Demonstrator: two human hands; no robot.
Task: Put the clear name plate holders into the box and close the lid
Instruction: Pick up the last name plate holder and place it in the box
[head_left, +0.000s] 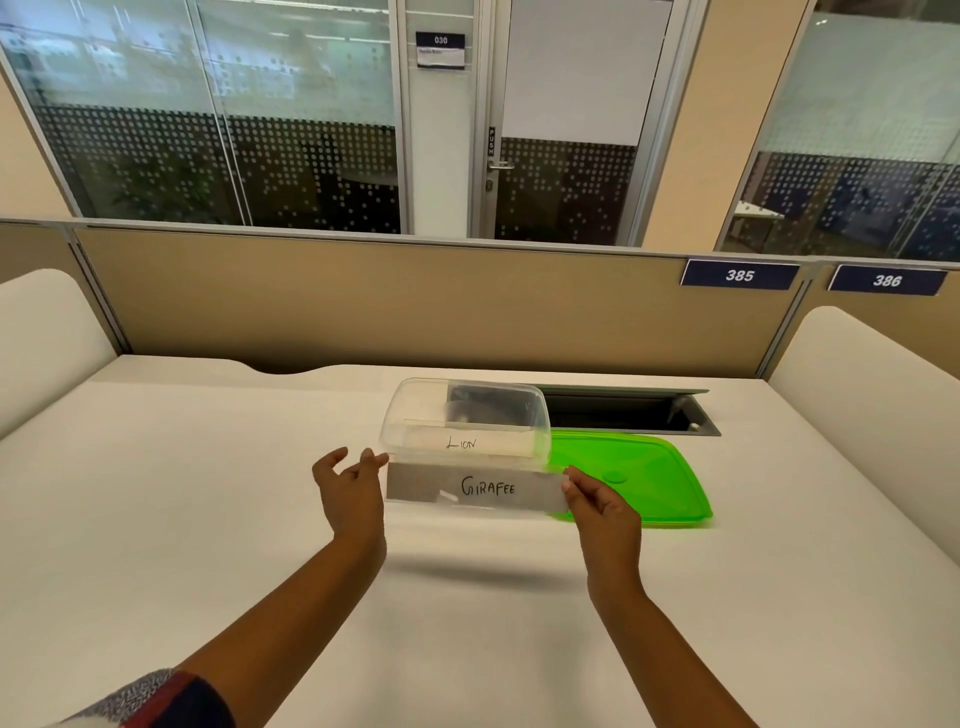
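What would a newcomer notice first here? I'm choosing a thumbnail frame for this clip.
The bright green lid lying flat on the white desk, right of the clear box. Next, the holder marked GIRAFEE, held above the desk before the box, the right hand pinching one end, the left hand at the other.

Name plate holders (475, 487): 2 (GIRAFEE, LION). Clear box (415, 415): 1. Green lid (649, 478): 1. Hands (350, 493): 2. Number signs (739, 275): 2.
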